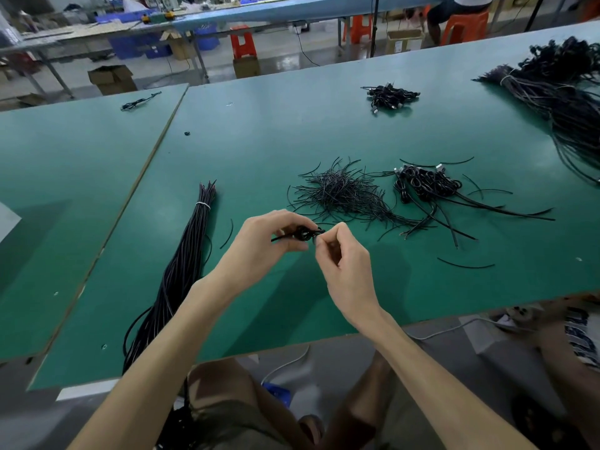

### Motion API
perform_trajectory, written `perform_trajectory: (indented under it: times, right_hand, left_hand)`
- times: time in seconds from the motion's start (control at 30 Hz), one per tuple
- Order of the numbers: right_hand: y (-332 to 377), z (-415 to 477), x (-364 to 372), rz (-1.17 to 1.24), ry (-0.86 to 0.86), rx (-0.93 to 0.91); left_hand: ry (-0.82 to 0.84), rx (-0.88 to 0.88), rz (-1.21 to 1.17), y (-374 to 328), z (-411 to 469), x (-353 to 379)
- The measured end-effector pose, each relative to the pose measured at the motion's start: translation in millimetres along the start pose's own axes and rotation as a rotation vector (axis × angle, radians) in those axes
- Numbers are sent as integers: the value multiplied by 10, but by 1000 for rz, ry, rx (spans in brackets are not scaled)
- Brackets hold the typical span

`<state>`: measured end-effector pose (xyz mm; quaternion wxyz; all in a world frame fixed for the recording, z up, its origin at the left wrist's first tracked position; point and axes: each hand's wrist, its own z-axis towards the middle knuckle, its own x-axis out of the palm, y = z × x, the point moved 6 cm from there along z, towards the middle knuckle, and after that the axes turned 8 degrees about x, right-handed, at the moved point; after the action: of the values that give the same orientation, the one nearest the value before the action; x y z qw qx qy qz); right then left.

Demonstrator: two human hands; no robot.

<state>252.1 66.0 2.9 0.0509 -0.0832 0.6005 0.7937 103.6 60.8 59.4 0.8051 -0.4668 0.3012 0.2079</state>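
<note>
Coiled black cable [304,234]: held clear of the green worktop [292,125], above the middle of its front half. Its long axis runs left to right, roughly along the front edge, and a short tail points left across your palm.

Your left hand [263,245]: reaches in from the lower left, fingers curled round the coil.

Your right hand [344,264]: wrist raised, thumb and forefinger pinching the coil's right end, other fingers folded.

Heap of short black ties [344,190]: just beyond your hands.

Pile of coiled cables [425,185]: to the right of the ties.

Long cable bundle [191,241]: to your left, hanging over the front edge.
</note>
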Motion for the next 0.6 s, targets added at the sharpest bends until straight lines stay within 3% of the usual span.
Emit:
perform_trajectory:
  times: [0.1,0.33,0.6]
  right_hand:
    - [26,-27,47,-111,5,-57]
    - [-6,-6,51,-197,-42,-81]
    - [-10,-15,62,-228,-36,-28]
  left_hand:
    - [-13,17,-18,-9,98,-3]
    - [143,-112,-1,91,365,81]
    - [357,-21,278,-51,540,199]
